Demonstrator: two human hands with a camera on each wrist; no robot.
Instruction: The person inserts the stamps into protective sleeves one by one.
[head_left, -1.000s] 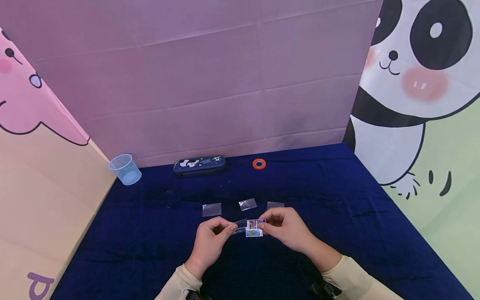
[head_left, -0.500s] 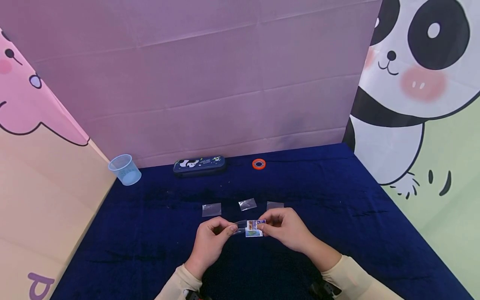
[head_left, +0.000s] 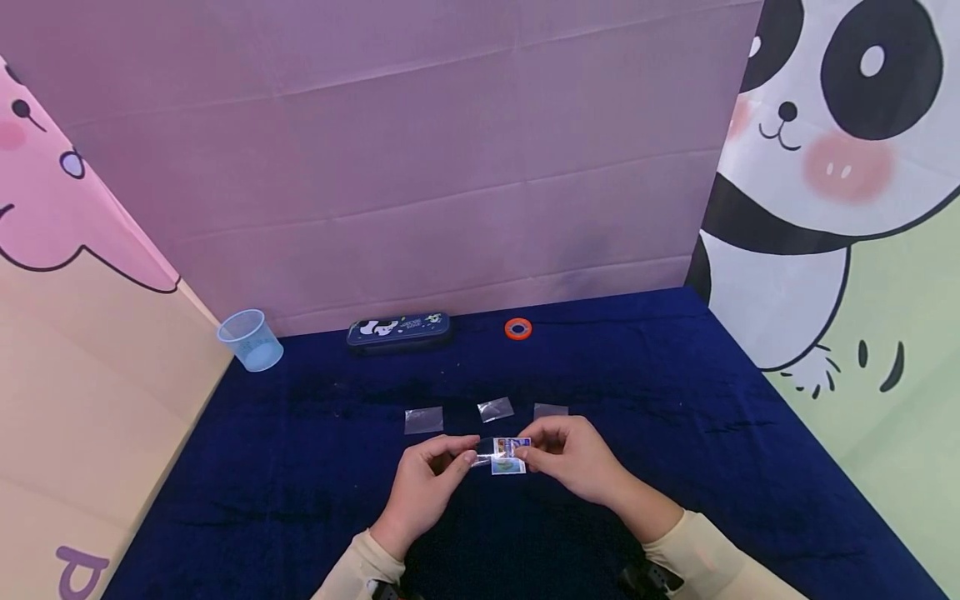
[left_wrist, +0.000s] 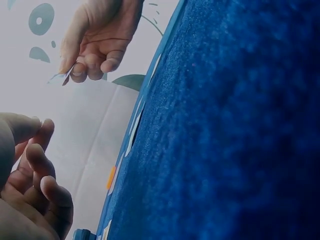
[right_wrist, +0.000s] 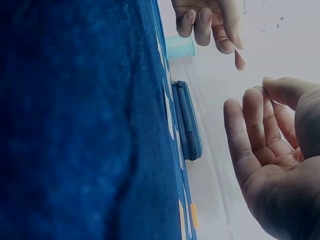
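In the head view my right hand pinches a small printed card with thumb and index finger. A clear plastic sleeve sticks out from the card's left side. My left hand is at the sleeve's left end, its thumb and index tips parted there. In the left wrist view a gap shows between the left fingertips and the card under the right thumb. The right wrist view shows the right hand with the thumb against the index finger; the card hardly shows there.
Beyond the hands lie three clear plastic sleeves, a left one, a middle one and a right one partly behind the right hand. Farther back are a blue cup, a dark blue pencil case and an orange tape roll.
My left thumb and index finger have spread apart and let go of the sleeve's left end. The right hand keeps its hold on the card in nearly the same place.
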